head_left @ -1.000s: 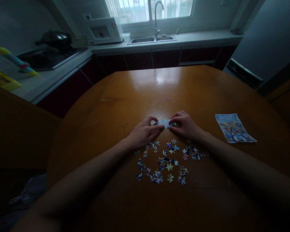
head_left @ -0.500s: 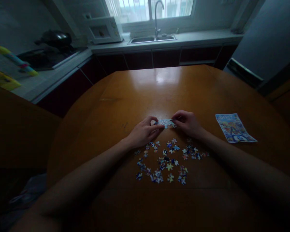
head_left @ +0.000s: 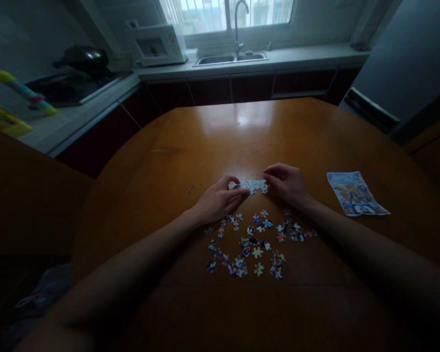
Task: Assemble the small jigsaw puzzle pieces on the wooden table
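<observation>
A small joined strip of jigsaw puzzle (head_left: 253, 185), pale blue with a ragged lower edge, lies on the wooden table. My left hand (head_left: 220, 198) grips its left end between thumb and fingers. At the strip's right end is my right hand (head_left: 286, 183), thumb and fingertips drawn together in a pinch. Whatever those fingertips may hold is too small to make out. Loose puzzle pieces (head_left: 257, 253) are scattered nearer to me, below both hands, in several clusters.
A colourful printed picture sheet (head_left: 355, 194) lies on the table (head_left: 190, 142) to the right of my right hand. Beyond the table's far edge are a counter with a sink (head_left: 220, 59), a microwave (head_left: 157, 46) and, to the left, a stove with a dark pan (head_left: 86, 58).
My right hand has shifted slightly right and up, uncovering more of the strip's right end. My left hand stays in place on the strip.
</observation>
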### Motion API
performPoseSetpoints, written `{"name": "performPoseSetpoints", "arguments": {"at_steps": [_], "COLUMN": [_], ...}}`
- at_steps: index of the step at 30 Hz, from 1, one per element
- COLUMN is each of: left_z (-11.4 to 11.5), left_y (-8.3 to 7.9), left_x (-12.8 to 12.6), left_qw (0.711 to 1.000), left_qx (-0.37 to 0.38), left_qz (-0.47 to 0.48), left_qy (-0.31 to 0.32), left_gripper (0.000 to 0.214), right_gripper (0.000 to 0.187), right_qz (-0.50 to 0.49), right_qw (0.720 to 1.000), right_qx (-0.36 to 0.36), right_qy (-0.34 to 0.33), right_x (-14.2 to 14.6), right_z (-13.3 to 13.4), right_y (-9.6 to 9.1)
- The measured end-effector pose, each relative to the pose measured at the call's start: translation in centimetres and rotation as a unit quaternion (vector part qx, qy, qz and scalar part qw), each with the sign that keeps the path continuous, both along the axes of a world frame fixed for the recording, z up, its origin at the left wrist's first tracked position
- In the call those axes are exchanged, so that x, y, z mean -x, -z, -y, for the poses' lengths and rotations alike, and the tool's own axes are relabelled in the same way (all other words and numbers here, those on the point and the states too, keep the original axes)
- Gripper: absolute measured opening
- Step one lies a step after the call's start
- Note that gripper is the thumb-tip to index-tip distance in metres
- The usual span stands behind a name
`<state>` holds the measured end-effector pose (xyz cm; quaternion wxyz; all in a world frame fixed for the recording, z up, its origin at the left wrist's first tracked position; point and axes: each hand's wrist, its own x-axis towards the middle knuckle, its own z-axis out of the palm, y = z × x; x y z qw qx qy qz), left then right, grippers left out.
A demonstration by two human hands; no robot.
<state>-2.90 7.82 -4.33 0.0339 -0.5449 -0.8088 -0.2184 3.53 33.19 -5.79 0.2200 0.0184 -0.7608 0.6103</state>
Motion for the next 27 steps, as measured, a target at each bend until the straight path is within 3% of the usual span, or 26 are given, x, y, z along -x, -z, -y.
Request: {"name": "performPoseSetpoints", "arguments": {"at_steps": [7,15,21,27], "left_z": [0.0,-0.02,0.02,0.03], "left_y": [-0.01,0.06,-0.07,-0.01], "left_x": [-0.01,0.0,-0.03,0.04], "left_qw": [1.0,1.0,1.0,1.0], "left_qx": [-0.003,0.006,0.007,0.002], "left_qz": [0.001,0.009,0.01,0.01], "left_qy": [0.001,-0.002,-0.003,-0.001], "left_gripper": [0.03,0.03,0.03,0.03], "right_gripper": [0.011,0.024,0.016,0.017], "right_qz": [-0.014,0.02,-0.014,-0.021], "right_qw": [0.997,0.999,0.987,0.976], "right_qx": [-0.081,-0.033,-0.16,-0.212], "right_qy": [-0.01,-0.027,-0.014,-0.053], "right_x": [-0.07,-0.11,-0.36,-0.5], "right_z": [-0.21,0.22,0.1,-0.06], "right_y": [-0.3,0.15,-0.43,-0.38]}}
